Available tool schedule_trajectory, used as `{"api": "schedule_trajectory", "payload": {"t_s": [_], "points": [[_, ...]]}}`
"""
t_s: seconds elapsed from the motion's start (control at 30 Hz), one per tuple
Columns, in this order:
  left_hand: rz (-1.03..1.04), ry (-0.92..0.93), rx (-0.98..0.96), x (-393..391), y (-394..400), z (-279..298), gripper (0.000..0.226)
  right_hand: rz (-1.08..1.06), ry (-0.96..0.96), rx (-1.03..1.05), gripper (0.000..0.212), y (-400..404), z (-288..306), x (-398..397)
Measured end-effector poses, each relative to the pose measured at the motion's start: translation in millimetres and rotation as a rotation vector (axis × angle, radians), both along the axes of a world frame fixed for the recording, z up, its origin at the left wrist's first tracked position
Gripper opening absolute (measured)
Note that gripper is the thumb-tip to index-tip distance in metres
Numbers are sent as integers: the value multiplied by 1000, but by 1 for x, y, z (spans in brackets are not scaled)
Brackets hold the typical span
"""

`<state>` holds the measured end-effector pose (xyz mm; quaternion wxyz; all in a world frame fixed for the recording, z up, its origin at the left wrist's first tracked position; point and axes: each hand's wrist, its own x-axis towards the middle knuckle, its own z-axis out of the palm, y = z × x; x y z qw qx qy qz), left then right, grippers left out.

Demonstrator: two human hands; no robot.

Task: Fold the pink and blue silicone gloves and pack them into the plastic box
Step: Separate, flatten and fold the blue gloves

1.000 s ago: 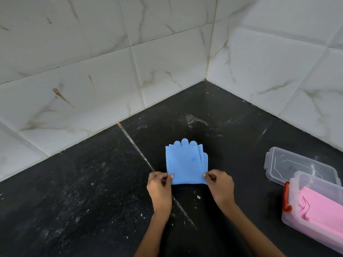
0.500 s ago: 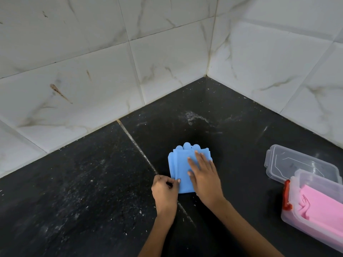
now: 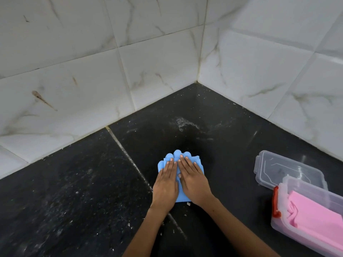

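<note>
Fingers (image 3: 182,160) straight and close together, my left hand (image 3: 165,184) and right hand (image 3: 194,180) pressing the folded blue gloves (image 3: 168,158) flat on the black counter (image 3: 74,191), fingertips pointing at the wall corner, long axis running away from me. Pink gloves (image 3: 313,212) already sit in the plastic box (image 3: 282,227), so I judge the blue ones are all that's left to pack.

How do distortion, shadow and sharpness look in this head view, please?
Head view: wide-angle bending bows the tile lines; soft even light, with a dim shadow on the counter beyond the blue glove; both hands look sharp.
</note>
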<state>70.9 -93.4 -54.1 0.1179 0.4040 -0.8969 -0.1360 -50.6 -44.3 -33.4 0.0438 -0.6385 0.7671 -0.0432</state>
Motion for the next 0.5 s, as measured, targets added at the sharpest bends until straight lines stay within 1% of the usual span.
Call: {"api": "schedule_trajectory", "payload": {"t_s": [0.03, 0.1, 0.17, 0.3, 0.33, 0.4, 0.43, 0.47, 0.5], "points": [[0, -7, -1, 0, 0, -2, 56, 16, -47, 4, 62, 2, 0, -3], [12, -9, 2, -2, -1, -4, 58, 35, -76, 3, 59, 5, -8, -12], [13, -25, 2, -3, -4, -4, 59, -20, -71, -9, 56, 7, -15, -22], [-28, -30, 25, 1, -11, 1, 57, -67, -106, -112, 53, 17, 5, -30], [-37, -22, 32, 2, -14, 2, 56, -48, -97, -187, 48, 23, 13, -29], [-56, -21, 34, 3, -20, 6, 53, 53, -141, -350, 30, 39, 23, -25], [-66, -34, 28, 4, -24, 8, 51, 132, -168, -375, 23, 49, 25, -21], [-78, -53, 18, 4, -27, 10, 50, 209, -169, -339, 21, 57, 27, -16], [-98, -78, -1, 5, -31, 12, 50, 263, -150, -278, 23, 64, 27, -13]]}}
